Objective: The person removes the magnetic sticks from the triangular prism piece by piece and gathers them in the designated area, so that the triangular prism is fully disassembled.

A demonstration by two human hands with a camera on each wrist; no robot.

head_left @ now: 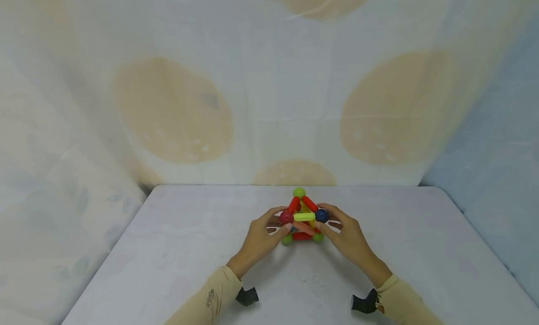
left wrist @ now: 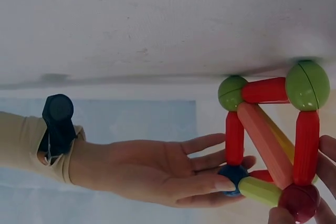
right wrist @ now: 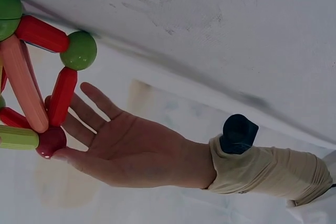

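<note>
- The thing in hand: a small frame of plastic rods and balls (red, orange and yellow-green rods, green, dark red and blue balls) [head_left: 303,217]. It stands on the white table top [head_left: 168,250], centre of the head view, a bit below the middle, near the table's far edge.
- Left hand [head_left: 261,238] is at the left side of the frame. Fingers almost straight, thumb tip and fingertips touching the dark red ball [head_left: 287,217]; a light fingertip hold, not a closed fist.
- Right hand [head_left: 347,238] is at the right side, same pose mirrored; fingertips at the blue ball [head_left: 322,216]. In the left wrist view the blue ball [left wrist: 232,174] sits betw. thumb and fingers of that hand [left wrist: 157,171].
- Key relation: the short yellow-green rod [head_left: 304,217] lies horizontal, long axis left-right in the head view, joining the two balls. So each hand holds one end of this axis; the frame is directly betw. the hands, both equally near.
- Above: green ball [head_left: 299,192] is the top point; two red rods go down from it to the held balls.
- Below: a red rod [head_left: 302,236] on the table with green balls at its ends, close to the thumbs.
- In the right wrist view the left hand [right wrist: 121,150] shows an open palm, the dark red ball [right wrist: 51,140] at its thumb and finger tips.
- Both arms have beige sleeves [head_left: 219,294]; black camera mounts at the wrists [head_left: 246,296].
- Writing: a small dark mark on the left sleeve [head_left: 210,298], too small to read. No other label or brand visible.
- Behind: pale cloth backdrop w. large tan round spots [head_left: 172,110].
</note>
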